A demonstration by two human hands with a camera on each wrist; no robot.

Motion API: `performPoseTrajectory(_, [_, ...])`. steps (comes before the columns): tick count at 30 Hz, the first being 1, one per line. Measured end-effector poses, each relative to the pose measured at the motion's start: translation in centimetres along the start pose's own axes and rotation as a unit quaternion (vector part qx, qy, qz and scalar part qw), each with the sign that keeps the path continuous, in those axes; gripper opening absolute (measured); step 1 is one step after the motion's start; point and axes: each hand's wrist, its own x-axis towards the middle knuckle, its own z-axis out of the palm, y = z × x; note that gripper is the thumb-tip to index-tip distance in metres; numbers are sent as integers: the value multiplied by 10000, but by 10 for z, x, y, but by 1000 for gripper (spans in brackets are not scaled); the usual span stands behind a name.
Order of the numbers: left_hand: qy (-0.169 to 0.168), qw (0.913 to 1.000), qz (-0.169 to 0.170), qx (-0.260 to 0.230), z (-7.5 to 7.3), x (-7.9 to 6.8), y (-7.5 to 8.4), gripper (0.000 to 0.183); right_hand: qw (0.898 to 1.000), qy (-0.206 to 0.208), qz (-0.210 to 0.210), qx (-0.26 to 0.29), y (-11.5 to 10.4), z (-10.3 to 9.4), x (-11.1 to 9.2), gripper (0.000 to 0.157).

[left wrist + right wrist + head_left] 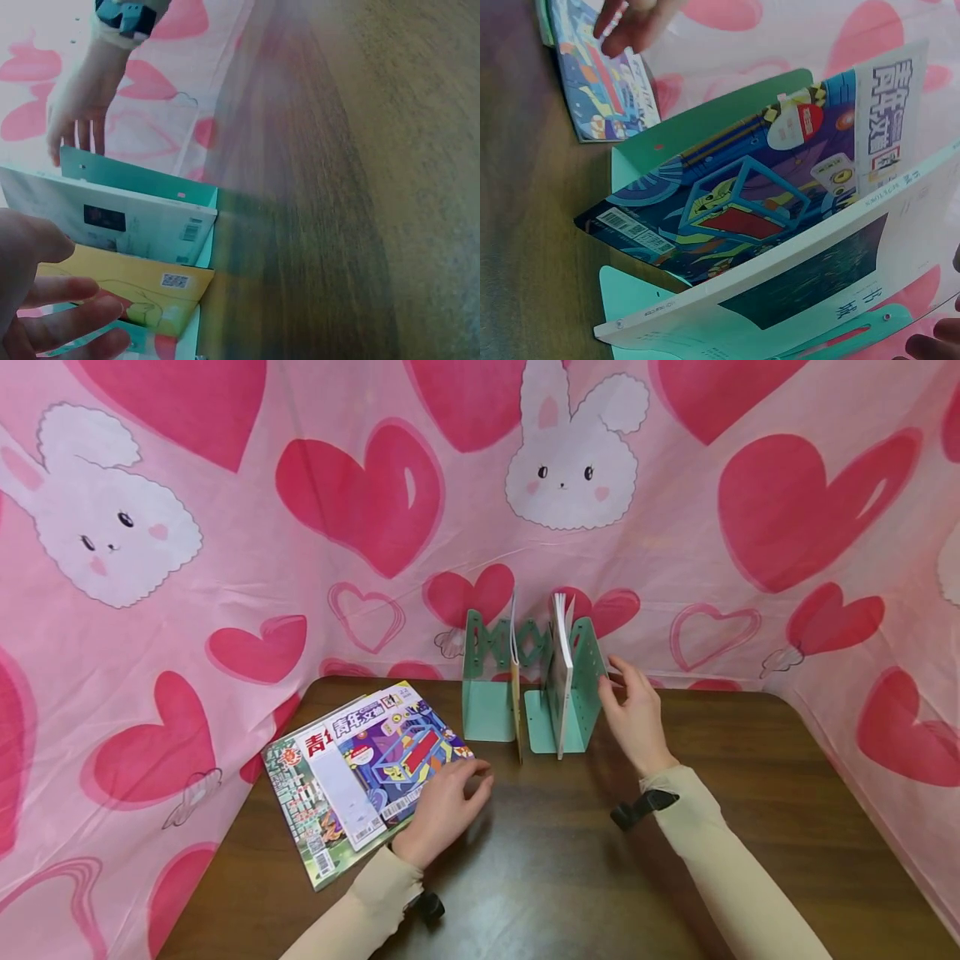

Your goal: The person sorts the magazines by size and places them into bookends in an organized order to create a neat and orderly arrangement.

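Observation:
A green folding bookend [491, 710] stands on the table near the back wall. In it, a thin magazine [750, 195] with a purple cover stands upright, leaning a little. To its right is a thicker white book [562, 702], close to the bookend's right panel [588, 681]. My right hand [633, 718] is beside that panel, fingers loosely bent, fingertips right at its outer face. My left hand [446, 810] hovers at the right edge of a pile of magazines [300, 810], its fingers relaxed and apart, holding nothing. The pile's top magazine [412, 752] also has a purple cover.
The brown wooden table [547, 860] extends in front of the bookend and to its right. A pink cloth [480, 543] with hearts and rabbits hangs behind and at both sides. A white strip [348, 797] shows on the pile. Each wrist wears a black strap [645, 808].

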Motion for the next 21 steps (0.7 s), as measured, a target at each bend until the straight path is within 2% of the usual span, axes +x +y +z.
performPoseTrajectory(5, [-104,9999,-64,-19,0,-1,-1,26,10000,-78,53,-20,3,5,7,43])
performPoseTrajectory(11, [-115,9999,-99,-41,0,-3,-3,27,9998,41,38,-199,5,7,8,39])
performPoseTrajectory(17, [-19,9999,-108,-17,-2,-4,-7,27,9997,151,-99,-171,5,7,8,38])
performPoseTrajectory(21, [164,9997,-144,129,-6,-4,-13,26,9996,154,-123,-176,5,8,8,38])
